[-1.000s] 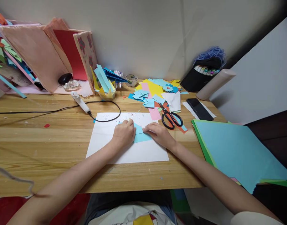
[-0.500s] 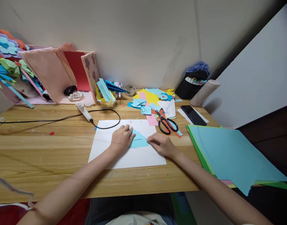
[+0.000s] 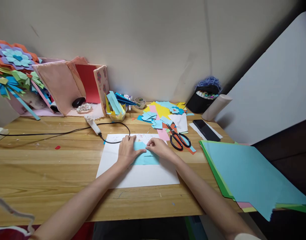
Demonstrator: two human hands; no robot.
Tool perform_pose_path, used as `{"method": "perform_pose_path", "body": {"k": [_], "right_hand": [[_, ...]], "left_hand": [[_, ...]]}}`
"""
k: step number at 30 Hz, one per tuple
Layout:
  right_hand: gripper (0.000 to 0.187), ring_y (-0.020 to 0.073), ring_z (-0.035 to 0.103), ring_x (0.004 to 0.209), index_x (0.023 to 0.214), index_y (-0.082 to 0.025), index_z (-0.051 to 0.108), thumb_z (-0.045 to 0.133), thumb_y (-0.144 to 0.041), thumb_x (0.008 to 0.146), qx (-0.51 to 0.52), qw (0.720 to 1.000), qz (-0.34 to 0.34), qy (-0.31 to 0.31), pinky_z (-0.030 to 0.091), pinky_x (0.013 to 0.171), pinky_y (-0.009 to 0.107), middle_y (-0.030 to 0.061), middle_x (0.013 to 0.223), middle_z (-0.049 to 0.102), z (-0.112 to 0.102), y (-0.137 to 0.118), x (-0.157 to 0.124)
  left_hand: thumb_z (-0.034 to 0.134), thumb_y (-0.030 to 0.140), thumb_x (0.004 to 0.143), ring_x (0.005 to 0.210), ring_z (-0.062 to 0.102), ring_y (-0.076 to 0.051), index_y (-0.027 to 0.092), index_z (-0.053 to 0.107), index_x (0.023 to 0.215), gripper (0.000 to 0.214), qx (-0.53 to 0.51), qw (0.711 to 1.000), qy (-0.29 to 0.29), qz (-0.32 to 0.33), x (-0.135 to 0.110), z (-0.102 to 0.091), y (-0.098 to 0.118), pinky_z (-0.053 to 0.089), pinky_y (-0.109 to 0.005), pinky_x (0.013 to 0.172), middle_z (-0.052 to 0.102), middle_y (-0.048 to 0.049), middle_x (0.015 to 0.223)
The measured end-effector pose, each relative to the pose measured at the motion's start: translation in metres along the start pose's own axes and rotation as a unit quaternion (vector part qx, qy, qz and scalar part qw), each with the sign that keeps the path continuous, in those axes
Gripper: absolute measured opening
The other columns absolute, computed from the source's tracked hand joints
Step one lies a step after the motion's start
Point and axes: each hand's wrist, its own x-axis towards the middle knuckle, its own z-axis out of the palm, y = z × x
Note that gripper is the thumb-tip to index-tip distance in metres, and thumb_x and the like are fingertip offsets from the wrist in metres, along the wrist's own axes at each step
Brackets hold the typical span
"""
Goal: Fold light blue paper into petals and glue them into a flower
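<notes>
A light blue paper piece (image 3: 145,159) lies on a white sheet (image 3: 140,173) in the middle of the wooden desk (image 3: 55,166). My left hand (image 3: 127,151) rests on its left part, fingers flat and pressing it down. My right hand (image 3: 160,148) sits on its upper right, fingertips pinched together on a folded flap of the blue paper. Both hands hide the top edge of the piece.
Black scissors (image 3: 179,139) lie just right of the sheet, beside blue, yellow and pink paper scraps (image 3: 160,115). A glue gun (image 3: 92,125) with its black cord lies at upper left. A stack of large coloured sheets (image 3: 245,170) overhangs the desk's right edge. A phone (image 3: 206,130) and marker case (image 3: 205,95) stand behind.
My right hand has moved left onto the blue paper, close to my left hand. The camera has tilted up a little, so the desk sits lower in view.
</notes>
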Motion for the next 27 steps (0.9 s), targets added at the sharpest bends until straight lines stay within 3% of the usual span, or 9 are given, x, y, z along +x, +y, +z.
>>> {"method": "perform_pose_path", "body": {"k": [3, 6, 10, 14, 17, 22, 24, 27], "right_hand": [[0.013, 0.0104, 0.047, 0.056, 0.071, -0.015, 0.057, 0.056, -0.028, 0.071, 0.033, 0.999, 0.008, -0.02, 0.033, 0.051, 0.022, -0.0007, 0.063, 0.054, 0.0, 0.001, -0.001], [0.016, 0.0098, 0.044, 0.057, 0.071, -0.016, 0.052, 0.053, -0.032, 0.074, 0.113, 0.993, 0.0, -0.033, 0.033, 0.051, 0.022, -0.0019, 0.064, 0.049, -0.002, 0.0, -0.006], [0.023, 0.0094, 0.044, 0.059, 0.073, -0.018, 0.047, 0.054, -0.04, 0.074, 0.247, 0.966, -0.019, -0.079, 0.036, 0.053, 0.021, -0.003, 0.067, 0.045, -0.003, -0.001, -0.01], [0.028, 0.0083, 0.042, 0.057, 0.078, -0.018, 0.048, 0.055, -0.045, 0.074, 0.31, 0.945, -0.018, -0.104, 0.034, 0.051, 0.02, -0.0037, 0.066, 0.044, -0.003, -0.003, -0.012], [0.03, 0.0074, 0.038, 0.051, 0.075, -0.017, 0.05, 0.054, -0.047, 0.074, 0.305, 0.949, -0.023, -0.077, 0.028, 0.047, 0.02, -0.0051, 0.059, 0.041, -0.001, -0.005, -0.012], [0.027, 0.0075, 0.033, 0.047, 0.064, -0.017, 0.049, 0.057, -0.043, 0.071, 0.293, 0.956, -0.008, -0.02, 0.025, 0.046, 0.021, -0.0064, 0.051, 0.036, 0.006, -0.004, -0.012], [0.026, 0.0077, 0.034, 0.047, 0.063, -0.017, 0.048, 0.057, -0.041, 0.07, 0.303, 0.953, -0.002, -0.004, 0.025, 0.046, 0.021, -0.0063, 0.051, 0.036, 0.007, -0.004, -0.012], [0.026, 0.0072, 0.033, 0.047, 0.061, -0.017, 0.046, 0.058, -0.04, 0.068, 0.327, 0.945, 0.006, 0.005, 0.025, 0.046, 0.021, -0.0065, 0.051, 0.036, 0.006, -0.006, -0.012]], "left_hand": [[0.068, 0.055, 0.056, 0.095, 0.049, -0.025, 0.016, 0.052, 0.107, 0.067, -0.05, 0.998, 0.018, -0.025, 0.002, 0.0, -0.002, 0.04, -0.038, 0.081, 0.053, -0.0093, 0.098], [0.069, 0.05, 0.057, 0.094, 0.054, -0.024, 0.015, 0.054, 0.104, 0.06, -0.179, 0.981, 0.021, -0.074, 0.005, -0.005, -0.003, 0.042, -0.036, 0.08, 0.058, -0.009, 0.099], [0.067, 0.048, 0.059, 0.082, 0.06, -0.023, 0.013, 0.06, 0.096, 0.052, -0.395, 0.903, -0.087, -0.143, 0.009, -0.018, -0.002, 0.047, -0.032, 0.069, 0.065, -0.0091, 0.093], [0.067, 0.048, 0.06, 0.083, 0.062, -0.024, 0.012, 0.062, 0.1, 0.054, -0.471, 0.854, -0.147, -0.168, 0.008, -0.027, 0.002, 0.048, -0.032, 0.07, 0.067, -0.0111, 0.097], [0.067, 0.047, 0.061, 0.083, 0.062, -0.023, 0.013, 0.063, 0.101, 0.052, -0.47, 0.853, -0.147, -0.172, 0.006, -0.028, 0.004, 0.048, -0.032, 0.07, 0.068, -0.0104, 0.097], [0.062, 0.044, 0.068, 0.08, 0.063, -0.025, 0.011, 0.066, 0.091, 0.041, -0.425, 0.882, -0.143, -0.148, 0.003, -0.023, 0.008, 0.048, -0.033, 0.07, 0.069, -0.009, 0.089], [0.056, 0.04, 0.073, 0.085, 0.062, -0.026, 0.012, 0.067, 0.091, 0.035, -0.398, 0.901, -0.131, -0.109, 0.002, -0.022, 0.009, 0.048, -0.036, 0.076, 0.069, -0.008, 0.09], [0.046, 0.031, 0.08, 0.103, 0.056, -0.025, 0.017, 0.065, 0.104, 0.033, -0.361, 0.925, -0.117, -0.013, 0.001, -0.022, 0.01, 0.041, -0.037, 0.091, 0.064, -0.0053, 0.109]]}}
